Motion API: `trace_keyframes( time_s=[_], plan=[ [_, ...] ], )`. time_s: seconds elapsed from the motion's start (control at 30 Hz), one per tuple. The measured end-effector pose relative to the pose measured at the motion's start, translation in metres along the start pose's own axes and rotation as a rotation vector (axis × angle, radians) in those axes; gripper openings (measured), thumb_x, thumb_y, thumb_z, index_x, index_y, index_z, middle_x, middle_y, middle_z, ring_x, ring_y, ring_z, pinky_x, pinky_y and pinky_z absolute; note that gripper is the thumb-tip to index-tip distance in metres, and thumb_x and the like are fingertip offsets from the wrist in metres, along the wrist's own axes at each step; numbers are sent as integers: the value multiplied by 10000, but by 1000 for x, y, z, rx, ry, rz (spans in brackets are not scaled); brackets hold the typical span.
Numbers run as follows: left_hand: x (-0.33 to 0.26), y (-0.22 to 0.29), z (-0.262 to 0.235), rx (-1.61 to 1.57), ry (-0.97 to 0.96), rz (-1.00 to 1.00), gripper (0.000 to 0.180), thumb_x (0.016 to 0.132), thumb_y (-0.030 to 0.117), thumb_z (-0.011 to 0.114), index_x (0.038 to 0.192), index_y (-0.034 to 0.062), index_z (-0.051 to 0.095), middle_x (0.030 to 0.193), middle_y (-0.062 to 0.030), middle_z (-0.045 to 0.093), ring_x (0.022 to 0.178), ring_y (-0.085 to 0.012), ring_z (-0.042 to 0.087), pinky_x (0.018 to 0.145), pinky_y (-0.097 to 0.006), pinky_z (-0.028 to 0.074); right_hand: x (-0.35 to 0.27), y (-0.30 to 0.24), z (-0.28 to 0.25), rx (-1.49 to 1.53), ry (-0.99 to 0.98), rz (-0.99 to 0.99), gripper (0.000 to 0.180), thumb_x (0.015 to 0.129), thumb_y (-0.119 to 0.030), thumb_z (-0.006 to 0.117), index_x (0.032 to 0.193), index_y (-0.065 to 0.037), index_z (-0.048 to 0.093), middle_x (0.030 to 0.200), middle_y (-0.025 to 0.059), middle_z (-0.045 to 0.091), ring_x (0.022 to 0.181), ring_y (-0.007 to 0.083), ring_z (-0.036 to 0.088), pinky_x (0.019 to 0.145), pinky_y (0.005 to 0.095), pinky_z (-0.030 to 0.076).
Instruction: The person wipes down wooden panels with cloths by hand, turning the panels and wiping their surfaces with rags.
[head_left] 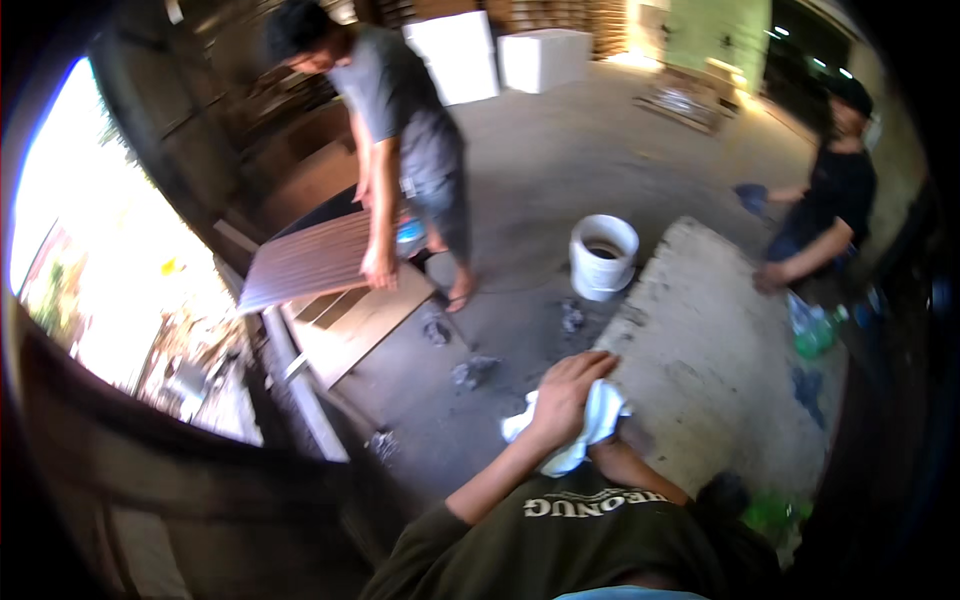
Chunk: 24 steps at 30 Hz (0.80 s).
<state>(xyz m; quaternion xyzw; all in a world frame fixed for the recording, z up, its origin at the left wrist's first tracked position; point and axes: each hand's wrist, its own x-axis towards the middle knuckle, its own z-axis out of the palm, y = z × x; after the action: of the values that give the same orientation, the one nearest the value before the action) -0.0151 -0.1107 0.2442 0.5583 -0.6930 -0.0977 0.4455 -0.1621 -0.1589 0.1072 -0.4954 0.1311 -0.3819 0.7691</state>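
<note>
A crumpled white cloth (pixel 605 412) is bunched between my two hands, just in front of my dark shirt. My left hand (pixel 565 393) lies across its top, fingers together and bent over the fabric. From the lower right, my right hand (pixel 612 455) comes up under the cloth, which hides its fingers. Just beyond and to the right is a worn pale slab (pixel 715 340) with a rough left edge. A white bucket (pixel 604 268) with dark contents stands on the floor beyond my hands.
At the left, a co-worker (pixel 400 130) bends over a brown striped panel (pixel 315 258) above a pale board (pixel 365 335). Another person (pixel 835 195) sits beyond the slab, near a green bottle (pixel 818 335). Dark crumpled rags (pixel 474 371) lie on the floor. White blocks (pixel 545 60) stand behind.
</note>
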Motion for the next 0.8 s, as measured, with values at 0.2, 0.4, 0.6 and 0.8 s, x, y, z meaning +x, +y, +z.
trace_keyframes(
  time_s=[0.2, 0.4, 0.6, 0.8],
  plan=[
    [-44, -16, 15, -232, 8, -71, 549, 944, 404, 405, 1333, 18, 431, 1418, -243, 327, 1333, -374, 297, 1102, -416, 207, 35, 34, 40, -876, 76, -68, 460, 963, -279, 403, 1364, -57, 357, 1360, 120, 406, 1281, 202, 354, 1077, 334, 274],
    [-81, -11, 51, -1121, -197, -760, 541, 983, 422, 364, 1304, -14, 382, 1259, -169, 466, 1143, -235, 462, 988, -375, 342, 12, 71, 18, -1414, 196, 234, 441, 953, -243, 422, 1351, -54, 386, 1345, 123, 429, 1263, 209, 378, 1069, 335, 284],
    [-91, -3, 96, -913, -441, -477, 203, 956, 124, 468, 978, -37, 589, 829, -28, 609, 761, -92, 537, 659, -247, 431, -58, 27, -26, -1329, 147, 544, 424, 944, -206, 441, 1338, -50, 415, 1330, 125, 451, 1245, 215, 401, 1061, 336, 294],
    [-86, 37, 138, -1172, -420, -260, 231, 909, 166, 524, 730, 25, 485, 668, 31, 485, 615, -67, 394, 543, -241, 329, -115, -40, -37, -841, 254, 308, 288, 877, -135, 473, 1124, -27, 574, 1047, 139, 584, 993, 239, 535, 921, 348, 393]
  ],
)
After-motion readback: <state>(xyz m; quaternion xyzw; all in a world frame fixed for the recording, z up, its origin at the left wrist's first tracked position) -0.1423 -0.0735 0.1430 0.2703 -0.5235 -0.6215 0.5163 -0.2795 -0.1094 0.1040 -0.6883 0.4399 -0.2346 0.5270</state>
